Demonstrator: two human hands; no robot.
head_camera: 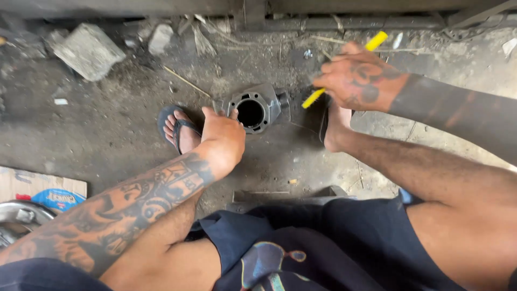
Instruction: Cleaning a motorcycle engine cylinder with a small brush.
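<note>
A grey metal engine cylinder [257,109] with a round bore lies on the dirty concrete floor between my two feet. My left hand [222,139] rests on its near left edge, fingers gripping the flange. My right hand [356,78] hovers to the right of the cylinder, closed around a yellow-handled brush [314,98] whose lower end points at the cylinder's right side. The brush's upper end sticks out past my knuckles.
My left foot in a flip-flop [176,128] sits left of the cylinder, my right foot [335,129] to its right. Broken concrete chunks [87,50] lie at the back left. A cardboard box [40,191] and a shiny metal part [19,216] sit at the left edge.
</note>
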